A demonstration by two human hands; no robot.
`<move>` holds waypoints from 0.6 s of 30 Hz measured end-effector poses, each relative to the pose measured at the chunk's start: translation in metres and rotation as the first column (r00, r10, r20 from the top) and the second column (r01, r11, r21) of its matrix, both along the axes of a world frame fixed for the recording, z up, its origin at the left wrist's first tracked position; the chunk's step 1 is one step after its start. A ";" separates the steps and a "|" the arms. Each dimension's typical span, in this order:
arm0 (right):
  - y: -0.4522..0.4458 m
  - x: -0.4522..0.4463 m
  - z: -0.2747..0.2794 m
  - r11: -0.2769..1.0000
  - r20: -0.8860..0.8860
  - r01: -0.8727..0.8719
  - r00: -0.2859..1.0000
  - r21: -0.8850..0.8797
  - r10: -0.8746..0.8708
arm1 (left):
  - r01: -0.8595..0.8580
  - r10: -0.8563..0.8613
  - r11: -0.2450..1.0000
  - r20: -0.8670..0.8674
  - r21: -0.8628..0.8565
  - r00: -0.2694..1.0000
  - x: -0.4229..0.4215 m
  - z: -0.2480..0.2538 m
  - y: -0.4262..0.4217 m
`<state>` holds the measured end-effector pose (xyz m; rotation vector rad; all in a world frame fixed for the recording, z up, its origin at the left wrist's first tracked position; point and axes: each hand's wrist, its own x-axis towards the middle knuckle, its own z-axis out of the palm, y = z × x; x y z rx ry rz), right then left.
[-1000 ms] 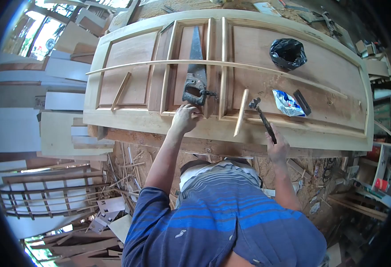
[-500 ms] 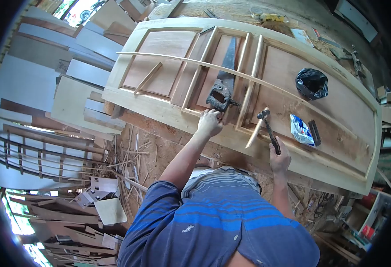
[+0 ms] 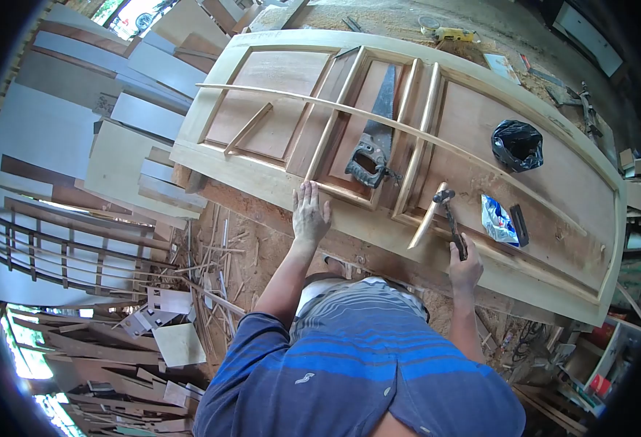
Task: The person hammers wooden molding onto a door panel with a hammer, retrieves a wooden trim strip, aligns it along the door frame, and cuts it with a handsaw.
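A wooden panelled door [image 3: 247, 166] lies flat in front of me. My left hand [image 3: 311, 215] is open, its fingers stretched out over the near edge of the door, by the lower corner of the middle panel's moulding [image 3: 349, 192]. In my right hand [image 3: 466, 264] is a hammer [image 3: 451, 217], its head up and away from me. A short wood strip [image 3: 424, 224] lies beside the hammer head. The handsaw [image 3: 373, 149] rests on the middle panel with its handle toward me. A long thin wood strip [image 3: 284, 93] crosses the door above the saw.
On the right panel are a black plastic bag [image 3: 517, 146], a blue and white packet [image 3: 498, 218] and a dark block [image 3: 518, 225]. A small stick [image 3: 249, 128] lies on the left panel. Boards [image 3: 51, 124] lean at left; wood scraps [image 3: 222, 251] litter the floor.
My left hand has moved left, away from the saw handle, and its fingers have straightened. My right hand, still round the hammer, has shifted slightly toward me.
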<state>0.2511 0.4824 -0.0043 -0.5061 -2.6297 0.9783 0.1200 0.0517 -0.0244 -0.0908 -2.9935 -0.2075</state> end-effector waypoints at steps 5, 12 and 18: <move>-0.004 0.000 -0.005 0.998 0.032 0.064 0.997 0.010 -0.065 | -0.061 0.060 0.998 0.084 0.005 0.995 -0.004 0.004 -0.004; -0.010 -0.009 -0.003 0.993 0.113 0.107 0.989 -0.056 -0.100 | -0.028 0.017 0.994 0.107 0.105 0.994 -0.005 0.030 -0.016; -0.051 -0.010 0.028 0.995 0.050 0.097 0.994 0.008 -0.097 | 0.034 -0.026 0.978 -0.041 0.207 0.999 -0.026 0.019 -0.043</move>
